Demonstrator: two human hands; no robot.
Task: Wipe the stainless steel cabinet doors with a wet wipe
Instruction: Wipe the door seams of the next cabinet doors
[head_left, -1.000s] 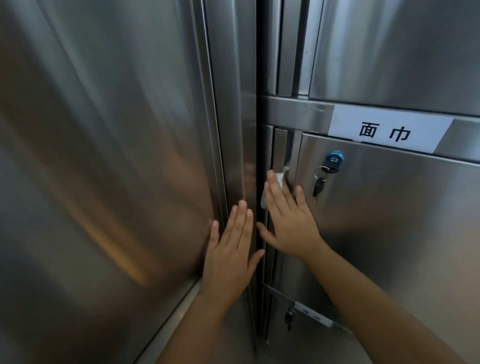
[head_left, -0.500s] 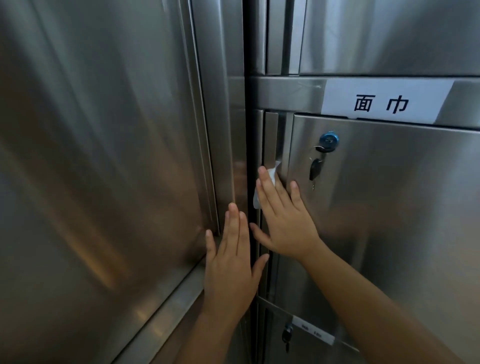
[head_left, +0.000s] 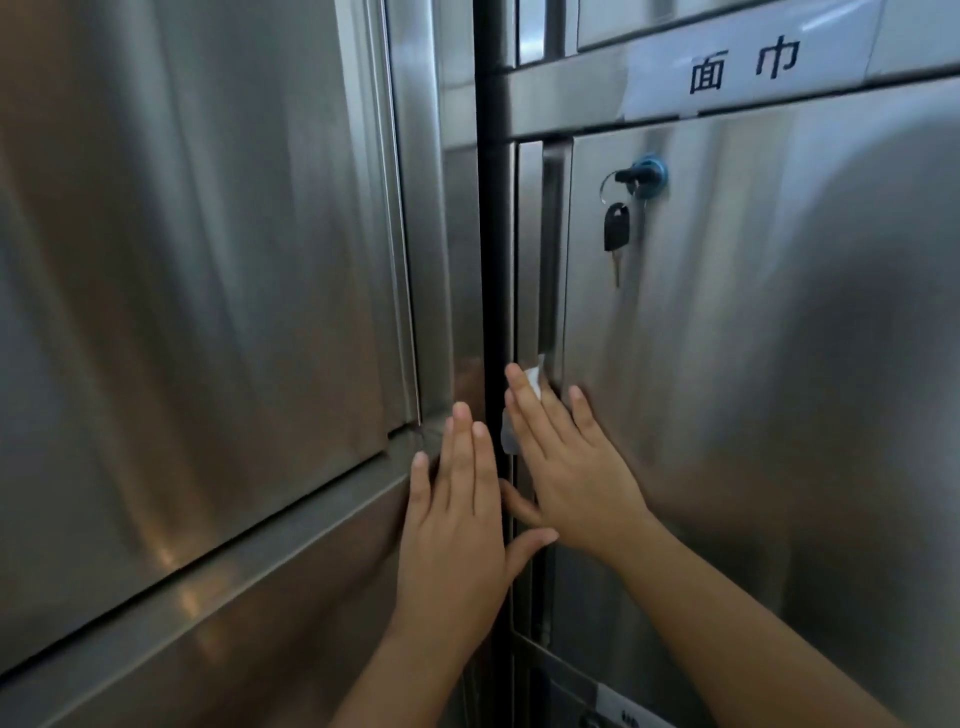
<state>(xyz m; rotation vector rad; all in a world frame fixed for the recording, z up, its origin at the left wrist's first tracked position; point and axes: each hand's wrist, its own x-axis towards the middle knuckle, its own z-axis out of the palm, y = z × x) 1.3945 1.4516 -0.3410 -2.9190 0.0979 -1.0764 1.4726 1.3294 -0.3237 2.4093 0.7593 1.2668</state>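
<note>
Sliding lower, well below key (head_left: 616, 228), pressing wet wipe (head_left: 535, 378) into edge of cabinet door (head_left: 753, 364) under flat right hand (head_left: 571, 467); bracing with empty, flat left hand (head_left: 457, 519) on frame (head_left: 431, 208).

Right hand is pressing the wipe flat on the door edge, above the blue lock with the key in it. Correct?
Not quite. The head view shows the wipe under the right hand below the lock, not above it. The rest holds: flat on the door edge, key in the lock.
</note>
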